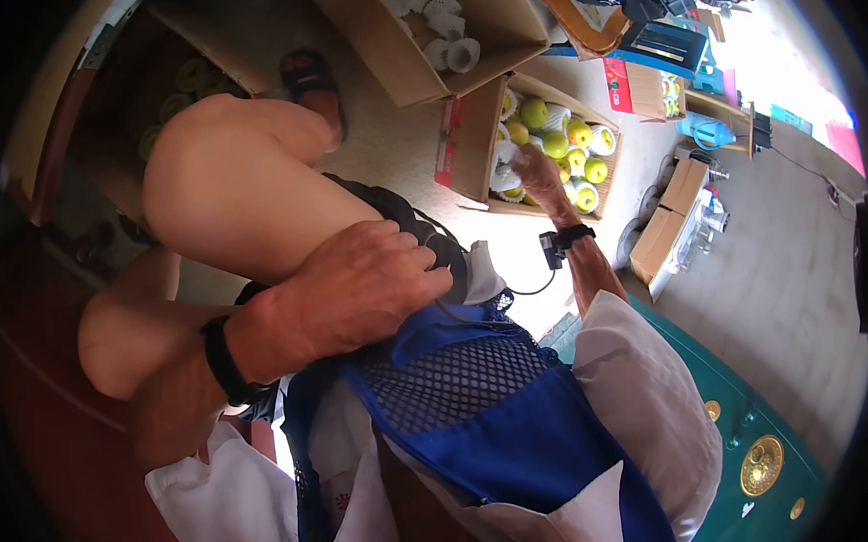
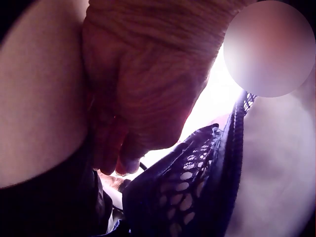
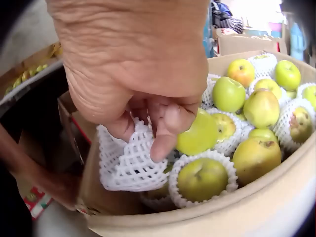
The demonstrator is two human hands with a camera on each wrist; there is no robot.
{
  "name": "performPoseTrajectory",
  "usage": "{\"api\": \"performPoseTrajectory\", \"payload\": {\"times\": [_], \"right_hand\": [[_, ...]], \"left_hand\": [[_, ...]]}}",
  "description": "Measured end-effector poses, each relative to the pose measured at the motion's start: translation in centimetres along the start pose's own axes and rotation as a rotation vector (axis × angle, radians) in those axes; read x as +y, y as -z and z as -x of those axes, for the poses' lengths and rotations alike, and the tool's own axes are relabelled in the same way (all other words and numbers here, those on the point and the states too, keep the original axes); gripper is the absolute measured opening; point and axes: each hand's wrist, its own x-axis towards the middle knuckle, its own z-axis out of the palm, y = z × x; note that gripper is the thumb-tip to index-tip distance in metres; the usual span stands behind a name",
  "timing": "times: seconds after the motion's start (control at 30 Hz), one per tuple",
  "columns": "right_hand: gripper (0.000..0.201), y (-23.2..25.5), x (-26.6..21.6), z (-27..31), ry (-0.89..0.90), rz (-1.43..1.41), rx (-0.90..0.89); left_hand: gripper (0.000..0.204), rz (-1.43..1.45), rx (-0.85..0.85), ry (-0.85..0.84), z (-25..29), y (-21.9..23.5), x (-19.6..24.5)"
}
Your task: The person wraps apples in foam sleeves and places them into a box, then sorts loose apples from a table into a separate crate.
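Observation:
My right hand is over the left side of a cardboard box of green and yellow-green apples. Between thumb and fingers it pinches a white foam net, which looks empty. Bare apples and apples in foam nets lie beside it, inside the box. My left hand rests on the bare thigh near the dark shorts, its fingers loosely curled. In the left wrist view the left hand shows from close up by the blue mesh vest, with no object visible in it.
Another open carton with white foam nets stands beyond the apple box. A darker box with netted fruit is at the upper left. Farther right are small cartons and a blue jug on the floor side. A green surface lies at lower right.

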Motion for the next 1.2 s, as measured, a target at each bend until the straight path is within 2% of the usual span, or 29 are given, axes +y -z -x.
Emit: {"api": "performPoseTrajectory", "payload": {"times": [0.03,0.1,0.2,0.23,0.3,0.4,0.43,0.5,0.53,0.6,0.7,0.73,0.83,0.93,1.03,1.13,1.2], "right_hand": [[0.035,-0.1,-1.0,0.1,0.027,-0.021,-0.045],[0.036,0.5,-2.6,-0.5,0.036,0.156,-0.139],[0.035,3.2,-3.5,-0.6,-0.103,0.37,-0.201],[0.03,4.7,-3.2,-0.7,-0.241,0.497,-0.257],[0.027,7.5,-0.2,-0.8,-0.3,0.675,-0.402],[0.026,6.8,3.3,-1.1,-0.153,0.441,-0.264],[0.028,5.3,2.9,-1.3,-0.213,0.117,-0.276],[0.031,2.2,2.1,-0.4,-0.148,0.065,-0.166],[0.031,0.7,2.5,-0.9,-0.181,0.128,-0.214],[0.034,0.5,-0.3,-1.2,-0.309,0.183,-0.34],[0.034,-0.2,-2.2,-0.7,-0.182,0.503,-0.343],[0.034,-0.5,-2.1,-0.3,-0.105,0.525,-0.273],[0.03,-0.7,-1.5,-0.3,0.001,0.452,-0.347],[0.024,-0.5,-0.7,-1.0,-0.024,0.434,-0.387],[0.021,-0.4,0.4,-1.8,-0.095,0.412,-0.356],[0.022,0.8,1.1,-1.3,0.008,0.382,-0.295],[0.028,2.8,0.6,-1.1,-0.095,0.144,-0.276]], "left_hand": [[0.007,-0.011,0.006,0.001,0.0,0.0,-0.1],[0.007,-0.02,0.005,0.005,0.0,0.2,-0.3],[0.008,-0.002,0.017,0.012,0.2,0.0,-0.3],[0.008,0.003,0.028,0.015,0.3,0.0,-0.4],[0.008,0.003,0.023,0.016,0.3,0.1,-0.1],[0.008,-0.015,0.036,0.013,0.3,-0.3,0.0],[0.008,-0.021,0.036,0.01,0.4,-0.4,0.1],[0.009,-0.002,0.036,0.014,0.3,-0.2,0.0],[0.009,0.002,0.041,0.017,0.3,0.1,-0.2],[0.009,-0.003,0.039,0.023,0.3,-0.1,-0.2],[0.009,0.0,0.033,0.024,0.3,-0.1,-0.1],[0.009,-0.003,0.036,0.024,0.3,0.0,-0.1],[0.009,0.0,0.028,0.018,0.3,-0.1,0.0],[0.008,-0.012,0.014,0.024,0.4,-0.1,-0.1],[0.008,-0.012,0.02,0.024,0.5,0.0,0.0],[0.008,-0.02,0.025,0.017,0.5,-0.1,-0.1],[0.008,-0.02,0.017,0.021,0.5,0.0,0.0]]}}
